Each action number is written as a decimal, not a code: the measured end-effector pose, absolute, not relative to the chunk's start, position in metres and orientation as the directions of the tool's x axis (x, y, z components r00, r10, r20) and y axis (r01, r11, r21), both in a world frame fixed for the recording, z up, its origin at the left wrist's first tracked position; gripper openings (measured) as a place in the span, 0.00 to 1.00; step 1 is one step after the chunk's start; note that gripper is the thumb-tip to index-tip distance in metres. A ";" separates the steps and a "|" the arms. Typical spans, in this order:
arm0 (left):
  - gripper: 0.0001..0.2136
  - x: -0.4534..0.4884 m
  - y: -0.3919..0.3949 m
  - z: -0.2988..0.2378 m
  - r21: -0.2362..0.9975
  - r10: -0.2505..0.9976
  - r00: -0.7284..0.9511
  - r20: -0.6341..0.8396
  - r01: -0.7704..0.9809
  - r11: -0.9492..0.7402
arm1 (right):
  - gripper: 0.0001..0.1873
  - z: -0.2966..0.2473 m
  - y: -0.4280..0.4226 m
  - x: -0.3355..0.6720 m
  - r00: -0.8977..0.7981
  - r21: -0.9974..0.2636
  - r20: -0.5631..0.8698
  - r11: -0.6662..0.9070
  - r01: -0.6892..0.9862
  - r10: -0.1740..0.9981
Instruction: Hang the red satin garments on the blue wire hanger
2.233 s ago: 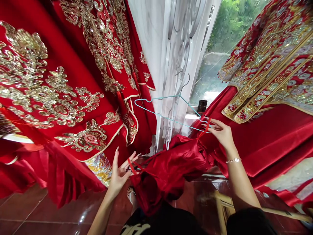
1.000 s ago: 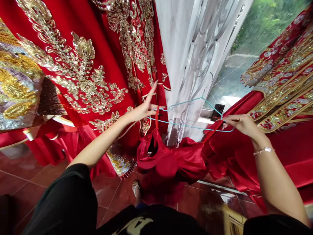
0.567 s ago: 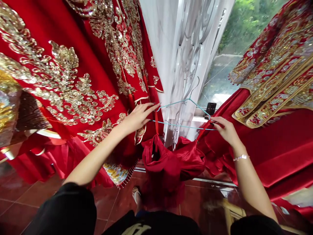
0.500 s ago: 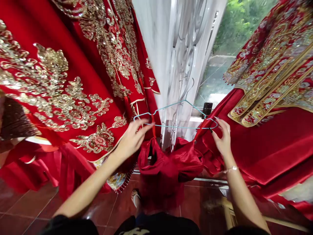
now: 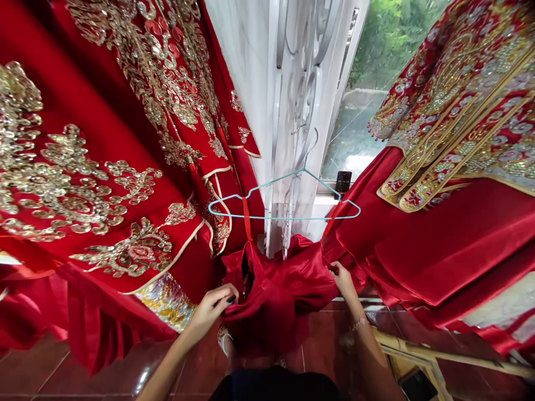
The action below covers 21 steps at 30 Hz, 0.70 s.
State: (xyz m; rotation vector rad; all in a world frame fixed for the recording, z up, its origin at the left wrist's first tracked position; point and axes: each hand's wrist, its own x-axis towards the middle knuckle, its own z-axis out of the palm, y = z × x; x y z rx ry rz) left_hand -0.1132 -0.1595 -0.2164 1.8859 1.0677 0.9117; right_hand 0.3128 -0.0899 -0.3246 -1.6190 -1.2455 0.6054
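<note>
A plain red satin dress [image 5: 284, 284] hangs by its thin straps from a light blue hanger [image 5: 284, 217], straight in front of me. The hanger's metal hook points up before the white scrollwork rack. My left hand [image 5: 217, 306] is closed on the dress's left edge, thumb and fingers pinching the fabric. On the other side my right hand [image 5: 343, 278] pinches the right edge of the dress, its fingertips partly hidden by cloth. Both straps loop over the hanger near its ends.
Red garments with gold sequin embroidery [image 5: 137, 245] hang at the left. A beaded red jacket and skirt [image 5: 438, 234] hang at the right. A phone [image 5: 343, 182] stands by the window; another dark phone [image 5: 418, 384] lies on a wooden stool [image 5: 434, 362] low at the right.
Both hands have dropped from the hanger's ends to the sides of the dress and closed on its fabric. The view has shifted slightly, bringing the stool into sight.
</note>
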 end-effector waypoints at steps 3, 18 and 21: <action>0.18 -0.109 -0.155 -0.202 0.911 0.899 0.432 0.065 0.343 -0.230 | 0.12 -0.320 -0.097 0.314 0.382 -0.902 0.180 -0.004 0.433 0.906; 0.08 -0.120 -0.145 -0.189 0.730 0.854 -0.036 0.519 0.538 -0.422 | 0.17 -0.267 -0.126 0.320 0.265 -0.786 -0.118 0.074 -0.614 0.957; 0.06 -0.121 -0.146 -0.189 0.708 0.804 -0.115 0.584 0.557 -0.434 | 0.18 -0.257 -0.133 0.313 0.271 -0.761 -0.110 0.095 -0.642 0.956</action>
